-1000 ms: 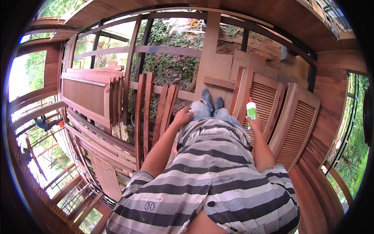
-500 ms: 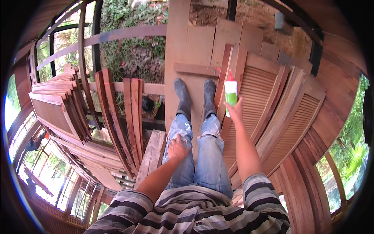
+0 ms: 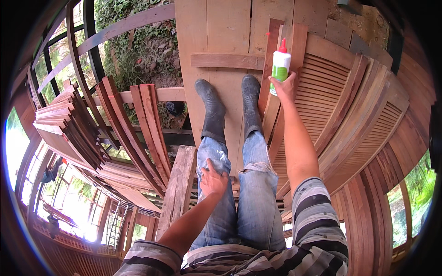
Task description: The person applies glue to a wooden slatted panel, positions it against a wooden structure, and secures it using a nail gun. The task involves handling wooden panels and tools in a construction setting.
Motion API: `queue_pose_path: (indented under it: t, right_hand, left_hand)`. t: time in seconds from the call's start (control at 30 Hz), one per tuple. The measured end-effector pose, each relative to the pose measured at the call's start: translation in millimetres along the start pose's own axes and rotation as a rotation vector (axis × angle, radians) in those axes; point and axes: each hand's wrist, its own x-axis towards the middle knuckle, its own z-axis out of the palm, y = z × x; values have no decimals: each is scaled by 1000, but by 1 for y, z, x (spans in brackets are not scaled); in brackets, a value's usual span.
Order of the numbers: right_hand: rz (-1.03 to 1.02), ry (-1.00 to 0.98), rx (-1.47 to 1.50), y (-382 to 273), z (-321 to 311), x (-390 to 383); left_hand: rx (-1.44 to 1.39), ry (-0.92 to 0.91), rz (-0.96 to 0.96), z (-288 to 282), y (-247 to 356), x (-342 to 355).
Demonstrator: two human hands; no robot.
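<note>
My right hand (image 3: 286,88) is wrapped around a white glue bottle (image 3: 281,65) with a green label and a red pointed nozzle. The nozzle points away from me, and the bottle is over the upper part of some long narrow boards (image 3: 272,60). Beside these boards lies a louvered wooden panel (image 3: 322,85), close to my right forearm. Resting on the left leg of my torn blue jeans (image 3: 211,154), just below a pale smear, is my left hand (image 3: 214,180). Its fingers are spread and nothing is in it.
Dark rubber boots (image 3: 209,99) stand on wide planks (image 3: 191,37), with a short crosspiece (image 3: 225,60) ahead of them. More louvered panels (image 3: 375,138) lie to the right. Stacked panels (image 3: 69,124) and leaning reddish boards (image 3: 152,119) are at left, near a rough beam (image 3: 177,188).
The whole view has shifted, so the boots and planks appear larger. My right hand, still gripping the glue bottle, has moved farther forward. My left hand stays on the leg.
</note>
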Motion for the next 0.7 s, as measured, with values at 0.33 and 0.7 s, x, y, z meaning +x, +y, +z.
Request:
queue_pose_path:
  t: [0.33,0.7]
  right_hand:
    - [-70,52,-169,33,-38,26]
    - [-60,-30,-534,-64,-90,15]
  left_hand:
    - [-5,38,16,6,4,3]
    - [-45,26,-16,7,4,3]
